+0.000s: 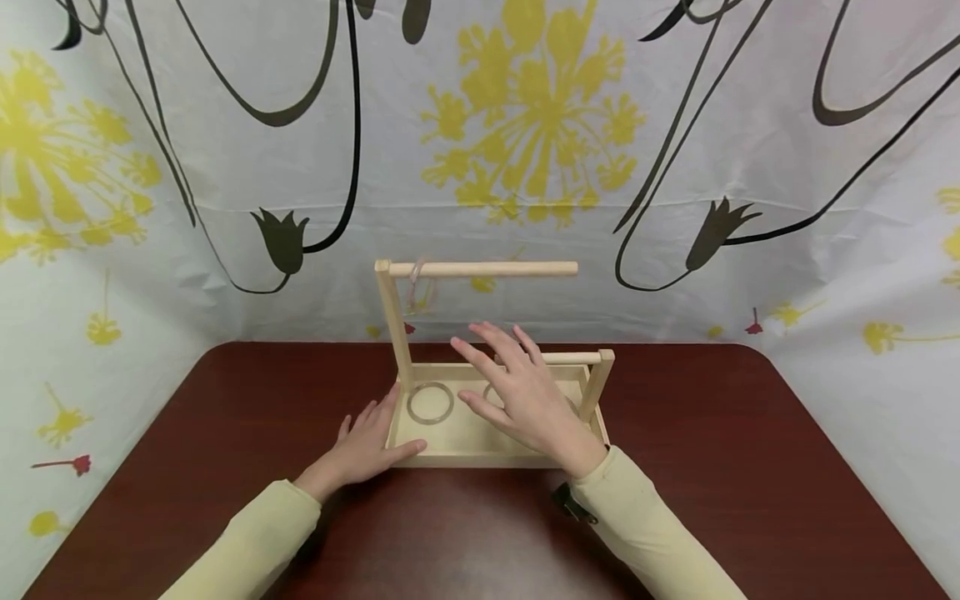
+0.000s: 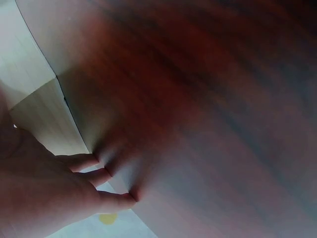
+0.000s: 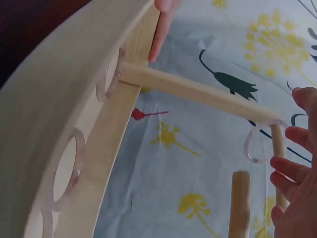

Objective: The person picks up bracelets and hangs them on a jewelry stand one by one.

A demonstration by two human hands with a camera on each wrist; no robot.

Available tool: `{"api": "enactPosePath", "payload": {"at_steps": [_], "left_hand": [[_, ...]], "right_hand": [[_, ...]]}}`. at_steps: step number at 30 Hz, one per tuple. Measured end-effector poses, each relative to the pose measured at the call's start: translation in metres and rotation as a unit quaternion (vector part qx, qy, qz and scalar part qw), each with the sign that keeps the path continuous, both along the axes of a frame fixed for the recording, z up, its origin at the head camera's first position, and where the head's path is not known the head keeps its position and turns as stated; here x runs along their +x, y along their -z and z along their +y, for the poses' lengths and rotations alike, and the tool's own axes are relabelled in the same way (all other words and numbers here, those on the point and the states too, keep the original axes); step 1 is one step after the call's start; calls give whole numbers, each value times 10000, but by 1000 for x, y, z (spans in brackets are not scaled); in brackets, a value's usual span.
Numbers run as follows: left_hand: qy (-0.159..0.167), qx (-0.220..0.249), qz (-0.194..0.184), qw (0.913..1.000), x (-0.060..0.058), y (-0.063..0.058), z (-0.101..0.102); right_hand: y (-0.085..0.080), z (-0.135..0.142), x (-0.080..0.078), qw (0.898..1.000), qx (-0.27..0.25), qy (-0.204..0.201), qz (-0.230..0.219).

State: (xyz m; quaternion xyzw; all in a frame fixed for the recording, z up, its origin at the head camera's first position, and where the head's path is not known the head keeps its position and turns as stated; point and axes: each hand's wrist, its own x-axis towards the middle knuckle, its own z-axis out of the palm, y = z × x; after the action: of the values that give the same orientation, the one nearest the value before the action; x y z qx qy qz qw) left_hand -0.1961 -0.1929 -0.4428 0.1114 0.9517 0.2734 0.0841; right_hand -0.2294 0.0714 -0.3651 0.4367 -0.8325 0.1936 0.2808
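Observation:
A pale wooden stand has a shallow tray point(image 1: 468, 437), a long upper rod point(image 1: 510, 269) on a tall left post, and a shorter lower rod point(image 1: 573, 358) on the right. My left hand point(image 1: 367, 446) rests against the tray's left end, thumb over the front rim and fingers extended along the side. Over the tray, my right hand point(image 1: 528, 404) is held with spread fingers and nothing in it. A translucent ring point(image 3: 247, 141) hangs from the upper rod near the post. Several similar rings lie in the tray, one ring point(image 1: 410, 403) at its left; my right hand partly hides others.
The stand is on a dark reddish-brown table point(image 1: 247, 433). Behind and around it hangs a white cloth point(image 1: 375, 167) printed with yellow and dark flowers. The upper rod's right end is free, as is the lower rod's left end point(image 3: 240, 178).

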Motion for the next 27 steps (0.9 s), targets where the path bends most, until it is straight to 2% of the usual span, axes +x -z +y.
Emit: {"api": "enactPosePath", "payload": {"at_steps": [8, 14, 21, 27], "left_hand": [[20, -69, 0, 10000, -1, 0, -1], [38, -64, -29, 10000, -1, -1, 0], [17, -138, -23, 9999, -2, -1, 0], [12, -137, -18, 9999, -3, 0, -1]], "right_hand": [[6, -10, 5, 9995, -34, -328, 14], [16, -19, 8, 9988, 18, -468, -165], [24, -30, 12, 9951, 433, -275, -850], [34, -37, 8, 9881, 615, -274, -1382]]}}
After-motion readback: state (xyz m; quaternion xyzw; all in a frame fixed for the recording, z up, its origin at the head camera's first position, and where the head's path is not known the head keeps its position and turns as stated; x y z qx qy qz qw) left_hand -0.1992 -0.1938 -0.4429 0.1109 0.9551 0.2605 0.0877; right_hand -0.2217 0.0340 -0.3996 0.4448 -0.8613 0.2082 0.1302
